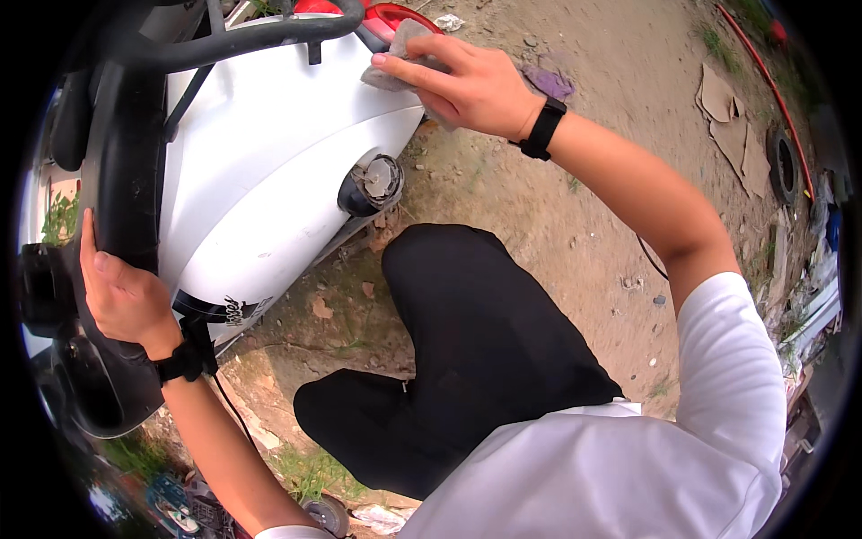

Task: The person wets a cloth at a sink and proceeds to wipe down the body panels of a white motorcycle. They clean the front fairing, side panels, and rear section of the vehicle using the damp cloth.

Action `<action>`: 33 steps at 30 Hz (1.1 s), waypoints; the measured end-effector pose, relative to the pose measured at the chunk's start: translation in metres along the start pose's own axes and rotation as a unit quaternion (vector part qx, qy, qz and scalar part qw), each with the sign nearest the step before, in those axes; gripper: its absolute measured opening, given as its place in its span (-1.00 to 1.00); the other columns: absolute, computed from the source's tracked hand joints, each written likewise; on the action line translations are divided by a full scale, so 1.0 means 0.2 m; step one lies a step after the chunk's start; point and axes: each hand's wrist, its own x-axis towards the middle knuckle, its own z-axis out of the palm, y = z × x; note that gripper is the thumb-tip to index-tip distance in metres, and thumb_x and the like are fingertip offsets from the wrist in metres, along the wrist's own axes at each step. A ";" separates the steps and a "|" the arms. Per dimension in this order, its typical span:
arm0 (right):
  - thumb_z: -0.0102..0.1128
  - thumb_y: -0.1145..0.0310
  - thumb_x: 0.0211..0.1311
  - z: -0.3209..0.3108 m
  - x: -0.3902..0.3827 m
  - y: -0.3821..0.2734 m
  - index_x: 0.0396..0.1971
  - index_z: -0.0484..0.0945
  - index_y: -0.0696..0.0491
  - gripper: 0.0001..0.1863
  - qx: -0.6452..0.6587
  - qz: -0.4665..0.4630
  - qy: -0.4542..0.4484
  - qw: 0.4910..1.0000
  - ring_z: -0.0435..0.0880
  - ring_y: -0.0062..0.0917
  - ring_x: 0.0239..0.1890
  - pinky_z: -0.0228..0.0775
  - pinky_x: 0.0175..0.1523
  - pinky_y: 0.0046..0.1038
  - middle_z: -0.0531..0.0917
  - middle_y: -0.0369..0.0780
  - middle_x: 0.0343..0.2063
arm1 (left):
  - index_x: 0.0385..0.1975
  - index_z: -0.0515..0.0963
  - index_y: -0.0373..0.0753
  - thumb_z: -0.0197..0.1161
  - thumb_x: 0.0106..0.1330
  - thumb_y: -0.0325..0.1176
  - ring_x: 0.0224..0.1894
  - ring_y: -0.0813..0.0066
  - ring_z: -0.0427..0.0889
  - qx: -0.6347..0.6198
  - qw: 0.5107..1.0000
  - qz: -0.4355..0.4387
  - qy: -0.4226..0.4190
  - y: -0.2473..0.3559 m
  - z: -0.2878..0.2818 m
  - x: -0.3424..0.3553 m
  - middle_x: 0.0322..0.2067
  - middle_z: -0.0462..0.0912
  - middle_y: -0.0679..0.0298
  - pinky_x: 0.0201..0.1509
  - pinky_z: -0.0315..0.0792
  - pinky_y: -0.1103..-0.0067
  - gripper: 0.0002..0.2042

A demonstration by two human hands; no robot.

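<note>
A white scooter (260, 180) with a black seat (126, 180) fills the left of the view. My right hand (471, 85) presses a grey cloth (404, 58) against the rear end of its white side panel, close by the red tail light (391, 18). The fingers are stretched over the cloth, with part of it showing below the palm. On the seat's side edge rests my left hand (130, 301), fingers extended and holding nothing. A round cap-like part (377, 180) sticks out low on the panel, and a black rear grab rail (242, 40) curves above.
Bare dirt ground (593, 269) with small stones lies beside the scooter. Torn cardboard (732, 126), a tyre (783, 166) and a red hose (772, 99) are at the far right. A purple scrap (549, 83) lies behind my right wrist. My bent black-clad legs (476, 332) are close to the scooter.
</note>
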 end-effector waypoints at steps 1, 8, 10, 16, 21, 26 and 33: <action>0.39 0.44 0.16 0.04 0.09 -0.03 0.39 0.49 -0.31 -0.25 -0.014 -0.031 0.038 0.999 0.67 -0.54 -0.18 0.62 -0.22 -0.50 0.59 -0.41 -0.03 | 0.12 0.72 -0.07 -0.29 0.65 0.03 -0.13 0.13 0.81 0.002 1.000 0.001 0.003 -0.01 -0.01 0.00 -0.02 0.81 0.27 -0.19 0.60 0.43 -0.43; 0.19 0.42 0.29 0.17 -0.54 -0.01 0.36 0.46 -0.17 -0.40 -0.022 0.169 -0.256 0.951 0.70 -0.33 -0.25 0.65 -0.27 -0.26 0.52 -0.34 0.03 | 0.10 0.73 -0.03 -0.29 0.65 0.06 -0.16 0.15 0.80 0.004 1.000 0.005 0.008 -0.01 0.02 0.02 -0.03 0.82 0.31 -0.24 0.60 0.42 -0.43; 0.16 0.40 0.31 0.07 -0.68 -0.04 0.27 0.55 -0.13 -0.50 0.012 0.182 -0.396 0.900 0.75 -0.30 -0.28 0.63 -0.29 -0.22 0.51 -0.27 -0.03 | 0.10 0.74 -0.03 -0.29 0.65 0.07 -0.17 0.15 0.80 0.004 1.000 -0.001 0.008 -0.02 0.02 0.01 -0.03 0.82 0.31 -0.25 0.60 0.41 -0.42; 0.29 0.37 0.28 0.10 -0.27 -0.18 0.19 0.62 -0.26 -0.54 0.058 0.206 -0.015 0.977 0.73 -0.35 -0.27 0.61 -0.34 -0.29 0.59 -0.30 -0.08 | 0.10 0.74 -0.04 -0.30 0.65 0.08 -0.18 0.15 0.81 0.010 1.000 0.002 0.008 -0.04 0.00 0.00 -0.03 0.82 0.32 -0.27 0.60 0.41 -0.41; 0.28 0.39 0.31 0.26 -0.48 -0.11 0.19 0.66 -0.23 -0.56 -0.008 0.224 -0.135 0.965 0.72 -0.34 -0.27 0.60 -0.28 -0.30 0.59 -0.30 -0.09 | 0.09 0.74 -0.05 -0.31 0.65 0.08 -0.17 0.13 0.80 0.012 1.000 -0.006 0.006 -0.03 0.01 0.00 -0.03 0.82 0.30 -0.25 0.60 0.40 -0.41; 0.23 0.33 0.33 0.15 -0.30 -0.22 0.10 0.70 -0.09 -0.65 0.161 0.420 -0.055 0.891 0.71 -0.10 -0.21 0.61 -0.10 -0.12 0.60 -0.17 -0.09 | 0.09 0.73 -0.06 -0.30 0.64 0.05 -0.14 0.07 0.79 0.013 1.000 -0.013 0.007 -0.01 0.01 0.00 -0.03 0.81 0.27 -0.21 0.61 0.36 -0.42; 0.21 0.29 0.36 0.31 -0.33 -0.33 0.14 0.60 0.05 -0.61 0.213 0.495 -0.110 0.835 0.65 0.04 -0.06 0.54 0.07 -0.04 0.58 -0.02 -0.04 | 0.11 0.72 -0.06 -0.29 0.64 0.04 -0.11 0.03 0.79 0.000 1.000 0.012 0.015 -0.02 0.01 0.02 -0.02 0.80 0.24 -0.17 0.61 0.33 -0.43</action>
